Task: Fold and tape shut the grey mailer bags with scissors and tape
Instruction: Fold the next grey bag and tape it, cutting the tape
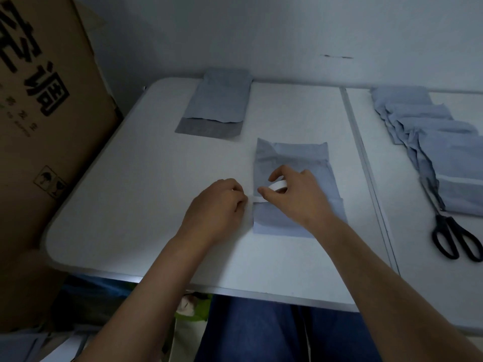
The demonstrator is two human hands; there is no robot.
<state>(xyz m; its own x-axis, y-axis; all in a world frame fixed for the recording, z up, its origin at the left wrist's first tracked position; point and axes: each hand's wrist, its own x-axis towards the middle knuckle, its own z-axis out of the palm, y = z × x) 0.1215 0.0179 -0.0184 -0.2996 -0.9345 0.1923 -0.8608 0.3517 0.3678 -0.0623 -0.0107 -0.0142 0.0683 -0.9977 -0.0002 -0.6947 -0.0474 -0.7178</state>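
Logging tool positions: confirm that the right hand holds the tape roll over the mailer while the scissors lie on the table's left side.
Wrong side: the head view shows the scissors lying on the table's right side. The right hand does hold the tape roll over the mailer.

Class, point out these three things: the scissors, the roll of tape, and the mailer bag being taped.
scissors (456,237), head view, black handle loops.
roll of tape (277,186), head view, white outer band.
mailer bag (277,218), head view, lower panel.

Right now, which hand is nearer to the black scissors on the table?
The right hand, holding the tape roll over the mailer bag, is nearer; the scissors lie off to its right. The left hand pinches the tape end farther left.
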